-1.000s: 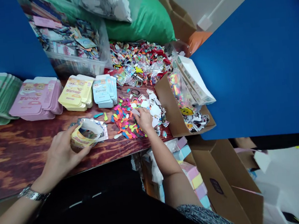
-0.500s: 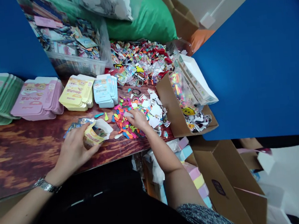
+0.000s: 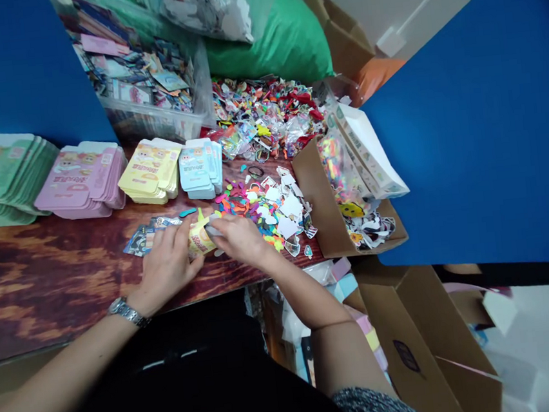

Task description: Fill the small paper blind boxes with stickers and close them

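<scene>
My left hand grips a small yellow printed carton just above the front of the table. My right hand is at the carton's open end, fingers pinched together; a greyish piece shows at the fingertips, and whether it is a flap or a separate item I cannot tell. Beside the left hand lie some printed cards. Beyond the right hand are a pile of colourful balloons, partly covered by the hand, and a heap of white-backed stickers.
Stacks of flat green cartons, purple cartons, yellow cartons and blue cartons line the back. Behind are a clear bin of cards and a trinket pile. A cardboard box stands right.
My right hand has left the balloon pile and come left to the carton's opening. My left hand and the carton have shifted slightly right, and the view has moved a little.
</scene>
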Demonstrator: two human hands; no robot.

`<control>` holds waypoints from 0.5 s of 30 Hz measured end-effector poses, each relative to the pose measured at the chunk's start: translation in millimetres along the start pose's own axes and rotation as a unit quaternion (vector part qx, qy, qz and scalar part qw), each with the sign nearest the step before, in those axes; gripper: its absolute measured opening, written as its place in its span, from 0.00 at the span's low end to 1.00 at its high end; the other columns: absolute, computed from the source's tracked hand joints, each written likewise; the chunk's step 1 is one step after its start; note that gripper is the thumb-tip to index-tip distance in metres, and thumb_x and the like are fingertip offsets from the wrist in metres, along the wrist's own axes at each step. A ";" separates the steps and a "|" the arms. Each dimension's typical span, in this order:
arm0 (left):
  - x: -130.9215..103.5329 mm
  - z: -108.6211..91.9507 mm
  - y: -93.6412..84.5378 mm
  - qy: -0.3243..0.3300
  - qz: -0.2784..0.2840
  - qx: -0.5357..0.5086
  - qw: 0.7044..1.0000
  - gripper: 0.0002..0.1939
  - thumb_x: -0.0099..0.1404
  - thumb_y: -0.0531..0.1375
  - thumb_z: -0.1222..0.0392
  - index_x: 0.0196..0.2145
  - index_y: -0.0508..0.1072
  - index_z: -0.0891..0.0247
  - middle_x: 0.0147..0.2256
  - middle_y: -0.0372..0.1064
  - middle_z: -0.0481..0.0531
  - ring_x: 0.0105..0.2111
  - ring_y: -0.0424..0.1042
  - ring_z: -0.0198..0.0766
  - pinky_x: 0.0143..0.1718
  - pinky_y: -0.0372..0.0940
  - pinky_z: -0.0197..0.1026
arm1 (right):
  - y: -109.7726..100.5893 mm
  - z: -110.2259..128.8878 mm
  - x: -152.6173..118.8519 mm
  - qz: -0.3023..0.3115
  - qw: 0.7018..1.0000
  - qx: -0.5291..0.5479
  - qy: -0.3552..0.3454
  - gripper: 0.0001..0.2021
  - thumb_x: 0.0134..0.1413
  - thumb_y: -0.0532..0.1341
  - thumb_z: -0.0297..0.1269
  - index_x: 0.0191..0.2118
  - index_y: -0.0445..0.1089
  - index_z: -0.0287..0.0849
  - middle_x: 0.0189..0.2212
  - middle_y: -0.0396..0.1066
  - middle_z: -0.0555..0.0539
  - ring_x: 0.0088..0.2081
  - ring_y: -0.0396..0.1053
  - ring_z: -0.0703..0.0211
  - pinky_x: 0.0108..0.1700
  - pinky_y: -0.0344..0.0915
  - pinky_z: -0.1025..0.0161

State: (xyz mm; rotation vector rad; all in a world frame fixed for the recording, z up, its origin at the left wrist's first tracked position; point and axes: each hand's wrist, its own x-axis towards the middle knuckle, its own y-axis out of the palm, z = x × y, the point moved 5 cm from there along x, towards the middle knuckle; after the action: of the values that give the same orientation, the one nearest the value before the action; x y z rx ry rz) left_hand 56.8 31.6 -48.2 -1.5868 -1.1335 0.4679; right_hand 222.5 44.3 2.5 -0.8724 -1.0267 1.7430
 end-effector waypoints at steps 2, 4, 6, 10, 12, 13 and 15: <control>-1.5 3.2 1.6 -0.008 -0.006 -0.010 1.000 0.38 0.69 0.57 0.51 0.71 0.52 0.67 0.50 0.69 0.66 0.50 0.70 0.59 0.52 0.66 0.55 | 2.7 3.6 -1.2 -0.031 0.999 0.026 -0.019 0.10 0.66 0.62 0.33 0.51 0.72 0.44 0.50 0.77 0.44 0.46 0.75 0.56 0.48 0.69 0.62; -1.9 6.3 2.5 -0.016 -0.013 -0.029 0.999 0.38 0.69 0.56 0.49 0.71 0.52 0.67 0.50 0.69 0.66 0.51 0.70 0.60 0.52 0.66 0.56 | 2.1 3.1 -4.1 -0.080 0.995 0.049 -0.039 0.10 0.69 0.59 0.34 0.53 0.71 0.43 0.50 0.77 0.44 0.48 0.75 0.57 0.50 0.70 0.63; -1.0 6.4 2.5 -0.015 -0.018 -0.046 0.999 0.37 0.70 0.55 0.48 0.71 0.53 0.67 0.50 0.69 0.67 0.51 0.70 0.60 0.52 0.66 0.56 | 3.7 1.0 -6.4 -0.113 0.992 0.031 -0.049 0.09 0.72 0.56 0.35 0.50 0.73 0.42 0.46 0.78 0.43 0.47 0.76 0.57 0.50 0.70 0.62; 2.0 0.1 3.3 0.007 -0.015 -0.079 0.997 0.37 0.69 0.56 0.49 0.71 0.52 0.65 0.51 0.70 0.65 0.51 0.70 0.58 0.54 0.66 0.55 | 14.0 4.4 -8.4 -0.130 0.987 -0.002 -0.093 0.12 0.74 0.53 0.34 0.46 0.75 0.42 0.41 0.80 0.43 0.44 0.77 0.56 0.52 0.70 0.60; 3.4 0.2 5.3 0.006 -0.012 -0.095 0.995 0.38 0.69 0.56 0.48 0.71 0.52 0.64 0.51 0.70 0.65 0.51 0.71 0.57 0.53 0.67 0.55 | 15.4 8.4 -10.9 -0.149 0.981 0.031 -0.125 0.13 0.74 0.53 0.34 0.49 0.75 0.41 0.44 0.80 0.42 0.46 0.77 0.58 0.55 0.70 0.61; 4.1 1.5 6.6 0.002 -0.011 -0.101 0.995 0.38 0.69 0.56 0.48 0.71 0.52 0.65 0.51 0.70 0.65 0.50 0.71 0.57 0.53 0.67 0.55 | 14.4 9.7 -12.2 -0.156 0.976 0.054 -0.142 0.13 0.74 0.52 0.34 0.51 0.74 0.39 0.46 0.80 0.41 0.49 0.77 0.59 0.56 0.69 0.62; 5.7 5.2 9.0 -0.007 -0.009 -0.118 0.993 0.38 0.69 0.55 0.46 0.70 0.53 0.66 0.50 0.71 0.66 0.50 0.72 0.58 0.52 0.68 0.56 | 8.9 8.0 -12.6 -0.161 0.967 0.093 -0.175 0.14 0.74 0.53 0.35 0.55 0.73 0.38 0.52 0.78 0.40 0.56 0.75 0.60 0.60 0.68 0.64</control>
State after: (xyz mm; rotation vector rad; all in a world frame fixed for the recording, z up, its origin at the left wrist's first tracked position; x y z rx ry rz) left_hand 59.3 39.5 -56.7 -1.7774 -1.2500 0.3432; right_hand 216.8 28.3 -0.8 -0.2627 -1.1370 1.7097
